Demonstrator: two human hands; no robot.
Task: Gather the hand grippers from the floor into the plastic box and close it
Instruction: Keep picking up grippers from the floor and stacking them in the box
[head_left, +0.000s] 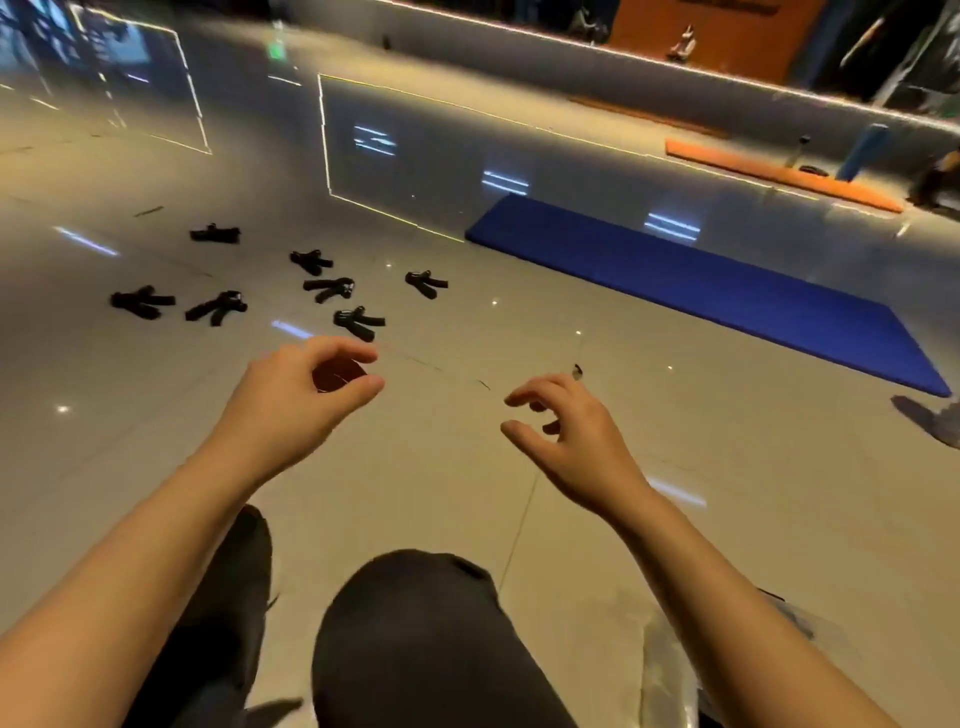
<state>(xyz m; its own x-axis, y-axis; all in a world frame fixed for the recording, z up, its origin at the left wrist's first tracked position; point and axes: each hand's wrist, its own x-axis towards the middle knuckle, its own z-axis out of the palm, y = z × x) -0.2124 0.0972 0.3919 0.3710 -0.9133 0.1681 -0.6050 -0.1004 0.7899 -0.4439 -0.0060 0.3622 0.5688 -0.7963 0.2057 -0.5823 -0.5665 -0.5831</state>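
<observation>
the task looks to be at its very start. seven black hand grippers lie scattered on the floor, on the far left side of the scene, and none of them is picked up yet. the nearest one lies just beyond the left hand, the others are spread further to the left and far, apart from each other.

the left hand is stretched forward with loosely curled fingers and holds nothing. the right hand is also stretched out, fingers relaxed and a little bent, and it is empty too. both hands hover above the floor and touch nothing.

the plastic box is not clearly in view. something clear and shiny shows at the near right, beside the person's knee, and it may be the box or its lid, but this cannot be told. so all the gathering and the closing are left to do.

the floor is made of pale glossy tiles that reflect the ceiling lights. a blue mat lies on the right side, and an orange mat lies far behind it. the far wall is reflective with thin light strips.
</observation>
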